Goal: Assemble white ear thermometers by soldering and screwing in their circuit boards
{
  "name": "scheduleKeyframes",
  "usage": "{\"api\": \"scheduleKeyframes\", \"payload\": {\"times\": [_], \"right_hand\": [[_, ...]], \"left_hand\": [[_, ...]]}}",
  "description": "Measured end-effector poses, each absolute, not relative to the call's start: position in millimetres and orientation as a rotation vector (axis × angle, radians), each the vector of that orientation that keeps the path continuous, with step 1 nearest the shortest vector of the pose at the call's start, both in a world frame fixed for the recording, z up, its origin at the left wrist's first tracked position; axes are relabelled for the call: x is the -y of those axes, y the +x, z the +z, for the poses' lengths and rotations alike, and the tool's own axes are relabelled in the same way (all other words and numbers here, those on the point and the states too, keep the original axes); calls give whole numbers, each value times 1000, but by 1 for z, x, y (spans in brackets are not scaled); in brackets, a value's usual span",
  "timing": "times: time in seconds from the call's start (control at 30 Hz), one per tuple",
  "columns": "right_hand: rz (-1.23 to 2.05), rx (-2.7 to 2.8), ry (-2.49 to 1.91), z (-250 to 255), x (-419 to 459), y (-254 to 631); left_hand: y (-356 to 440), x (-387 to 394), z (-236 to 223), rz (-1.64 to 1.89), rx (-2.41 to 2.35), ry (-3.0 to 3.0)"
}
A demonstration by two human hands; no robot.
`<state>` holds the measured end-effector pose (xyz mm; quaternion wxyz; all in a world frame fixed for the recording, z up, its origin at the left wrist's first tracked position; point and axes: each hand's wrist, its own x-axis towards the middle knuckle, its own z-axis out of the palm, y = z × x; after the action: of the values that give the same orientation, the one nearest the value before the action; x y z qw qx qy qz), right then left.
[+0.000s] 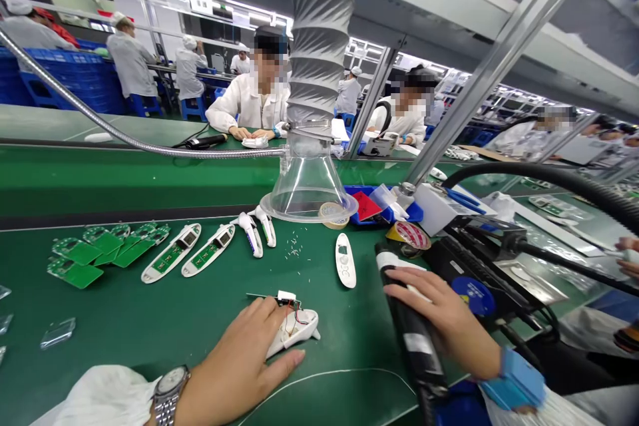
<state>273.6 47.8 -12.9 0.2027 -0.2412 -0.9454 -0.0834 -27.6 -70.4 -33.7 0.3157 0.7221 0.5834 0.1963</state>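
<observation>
My left hand [239,363] grips a small white component with red and black wires [286,298], which sits above an open white plastic housing [294,334] on the green bench mat [210,326]. My right hand [439,316] is wrapped around a thick black handheld tool [412,326], which slants down towards the bench edge. Its tip is hidden behind the hand. Further up the mat lie several green circuit boards [74,256], with white housings holding boards [172,253] to their right. A white cover [345,259] lies near my right hand.
A clear funnel hood [307,183] on a ribbed duct stands behind scattered small screws [297,246]. Behind it are a blue tray [384,206] and a tape roll [407,237]. Black equipment and cables [479,279] fill the right side. A co-worker's hands [254,135] rest across the bench.
</observation>
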Motion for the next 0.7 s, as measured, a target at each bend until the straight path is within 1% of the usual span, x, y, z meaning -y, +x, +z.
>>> {"api": "scheduleKeyframes", "payload": {"times": [0.1,0.17,0.2,0.27,0.37,0.43,0.7], "right_hand": [[103,2014,-793,3,-29,261],[468,1569,-752,14,-17,238],[543,1323,-638,18,-13,225],[684,1041,-588,24,-8,198],[907,991,-532,23,-9,166],[974,1050,-477,16,-12,151],[973,1215,-449,-16,-28,124]], "left_hand": [[-28,70,-29,476,-1533,1887],[-28,70,-27,456,-1526,1880],[-28,70,-26,449,-1521,1881],[-29,70,-24,439,-1522,1889],[-33,70,-21,445,-1546,1917],[-36,70,-19,483,-1572,1933],[-44,61,-27,788,-1621,1945]]}}
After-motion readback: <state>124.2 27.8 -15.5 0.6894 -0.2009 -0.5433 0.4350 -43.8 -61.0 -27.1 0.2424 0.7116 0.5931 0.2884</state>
